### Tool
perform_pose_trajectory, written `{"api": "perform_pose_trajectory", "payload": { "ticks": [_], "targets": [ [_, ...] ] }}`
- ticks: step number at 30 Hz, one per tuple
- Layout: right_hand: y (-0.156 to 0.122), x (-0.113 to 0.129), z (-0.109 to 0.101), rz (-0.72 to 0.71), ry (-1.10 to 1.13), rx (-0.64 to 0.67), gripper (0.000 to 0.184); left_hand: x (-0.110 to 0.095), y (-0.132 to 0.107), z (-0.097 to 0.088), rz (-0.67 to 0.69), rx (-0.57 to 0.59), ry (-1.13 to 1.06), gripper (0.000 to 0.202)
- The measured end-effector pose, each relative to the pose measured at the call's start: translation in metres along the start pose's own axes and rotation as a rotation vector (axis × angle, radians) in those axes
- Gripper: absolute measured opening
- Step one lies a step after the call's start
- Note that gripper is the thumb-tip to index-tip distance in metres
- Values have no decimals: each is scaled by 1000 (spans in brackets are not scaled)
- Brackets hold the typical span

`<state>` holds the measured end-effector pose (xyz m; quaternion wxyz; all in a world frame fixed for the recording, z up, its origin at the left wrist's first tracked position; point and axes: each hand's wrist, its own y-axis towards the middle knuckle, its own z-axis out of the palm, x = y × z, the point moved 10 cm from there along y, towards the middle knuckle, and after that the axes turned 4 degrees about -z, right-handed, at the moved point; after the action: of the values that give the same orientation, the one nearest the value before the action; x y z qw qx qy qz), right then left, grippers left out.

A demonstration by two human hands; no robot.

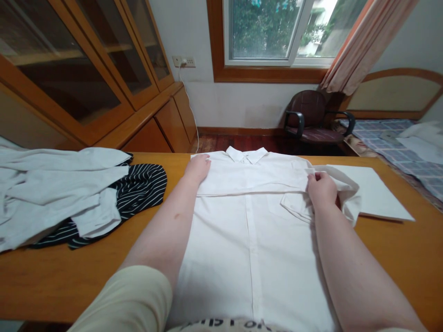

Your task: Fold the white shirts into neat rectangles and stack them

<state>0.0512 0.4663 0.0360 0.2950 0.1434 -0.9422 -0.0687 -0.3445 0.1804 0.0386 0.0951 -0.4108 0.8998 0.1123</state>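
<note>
A white button-up shirt [252,230] lies flat on the wooden table [408,249], collar at the far edge, with one sleeve folded across the chest. My left hand [198,168] rests palm down on the shirt's left shoulder, fingers together and flat. My right hand [321,188] is closed, pinching the fabric of the right sleeve [346,193] near the chest pocket, and that sleeve is bunched beside it.
A heap of pale grey and black striped clothes [86,198] sits on the table's left. A flat white folded cloth [377,193] lies at the right. Behind stand a wooden cabinet [104,74], a dark armchair [311,120] and a bed [408,147].
</note>
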Motion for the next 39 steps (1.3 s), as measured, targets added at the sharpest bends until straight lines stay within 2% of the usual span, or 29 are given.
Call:
{"api": "perform_pose_trajectory", "payload": {
  "ticks": [2, 4, 7, 12, 14, 17, 20, 22, 24, 26, 28, 30, 34, 39],
  "targets": [
    [0, 1, -3, -1, 17, -18, 29, -8, -3, 21, 28, 138, 59, 52],
    [0, 1, -4, -3, 29, -18, 28, -8, -5, 37, 24, 217, 104, 63],
    [1, -1, -1, 1, 15, -2, 28, 1, -3, 45, -21, 219, 151, 71],
    [2, -4, 6, -2, -93, 34, 28, 11, -1, 42, -94, 167, 201, 79],
    [1, 0, 0, -21, -99, -7, 27, 10, -2, 42, -88, 170, 202, 82],
    [-4, 22, -21, -182, -56, -164, 26, 7, -4, 41, -73, 173, 195, 84],
    [-23, 67, -31, -510, 31, -222, 28, 5, -6, 37, -74, 165, 192, 83],
    [-41, 96, -19, -713, 63, -111, 32, 3, -8, 34, -67, 166, 185, 81],
    [-56, 112, 10, -803, 30, 113, 40, 0, -9, 34, -25, 185, 164, 75],
    [-64, 110, 41, -763, -79, 338, 48, -1, -9, 35, 20, 202, 135, 67],
    [-64, 97, 62, -675, -201, 461, 55, 5, -7, 35, -3, 196, 122, 66],
    [-58, 83, 70, -608, -284, 485, 58, 18, -4, 34, -100, 165, 125, 73],
    [-46, 69, 70, -554, -329, 454, 59, 40, 3, 32, -265, 130, 118, 84],
    [-40, 65, 70, -528, -296, 434, 57, 52, 10, 30, -263, 195, 122, 83]
  ]
}}
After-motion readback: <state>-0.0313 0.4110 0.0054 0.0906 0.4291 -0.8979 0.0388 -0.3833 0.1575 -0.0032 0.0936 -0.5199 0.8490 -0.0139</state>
